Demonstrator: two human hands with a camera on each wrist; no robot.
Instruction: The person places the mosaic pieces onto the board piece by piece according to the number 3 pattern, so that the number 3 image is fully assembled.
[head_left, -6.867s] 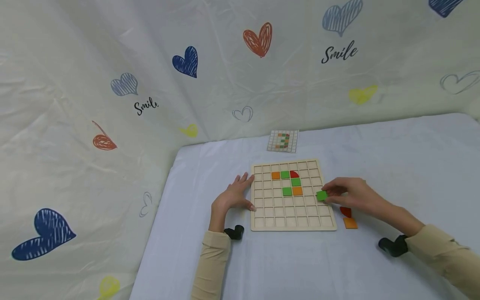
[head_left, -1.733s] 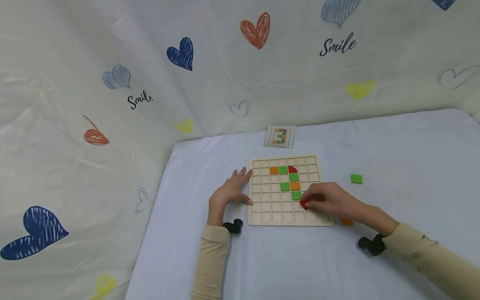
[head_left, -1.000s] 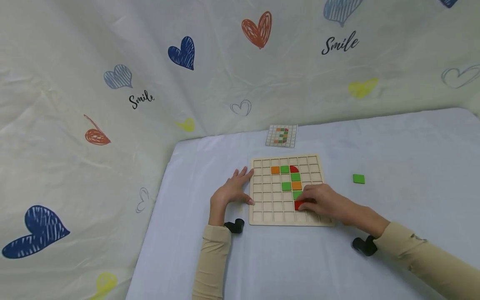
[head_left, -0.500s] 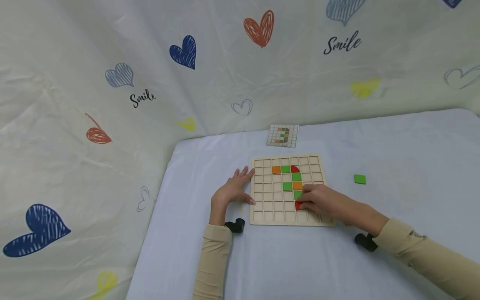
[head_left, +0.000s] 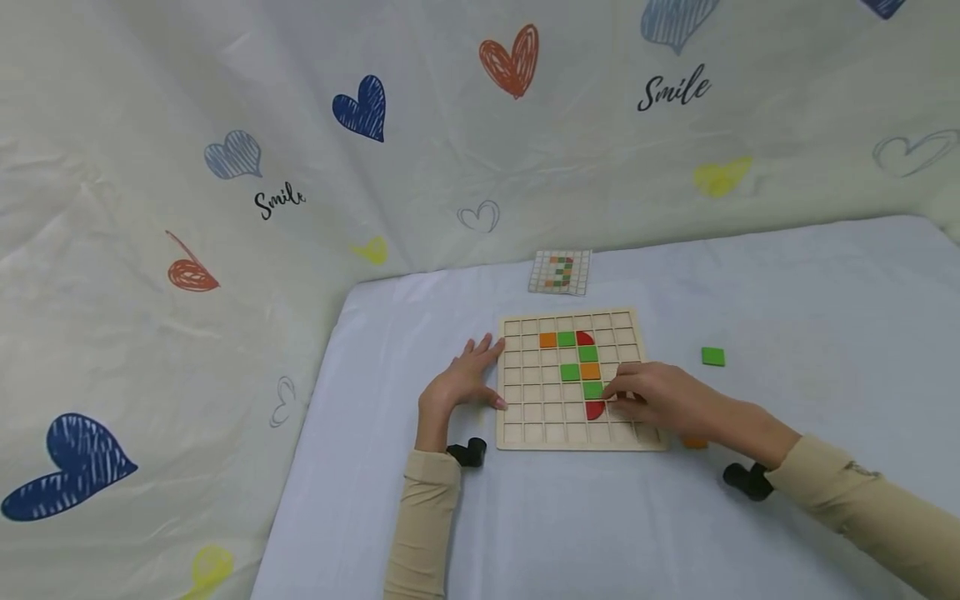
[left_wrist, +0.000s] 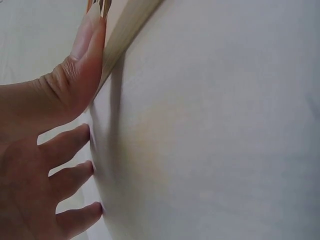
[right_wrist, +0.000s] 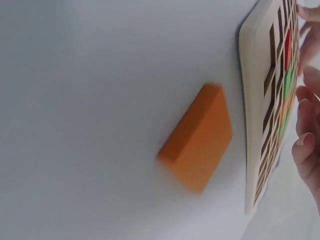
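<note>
A wooden grid board (head_left: 536, 417) lies on the white cloth with several green, orange and red tiles set in its cells. Lowest of these in the head view is a red quarter-round tile (head_left: 594, 410), just below a green tile (head_left: 592, 390). My right hand (head_left: 663, 396) hovers over the board's right side, its bent fingers beside the red tile and holding nothing. In the right wrist view its fingertips (right_wrist: 304, 142) are free of any tile. My left hand (head_left: 461, 387) rests spread at the board's left edge, thumb (left_wrist: 82, 65) touching the rim.
A loose orange tile (head_left: 694, 442) lies on the cloth by the board's lower right corner, partly covered by the right wrist. Farther right is a loose green tile (head_left: 713, 357). A small pattern card (head_left: 559, 272) lies behind the board, near the hanging printed cloth (head_left: 420, 192).
My right hand brought the red quarter-round tile into a cell below the green one and let it go, then drew back slightly right. The left hand has stayed at the board's edge.
</note>
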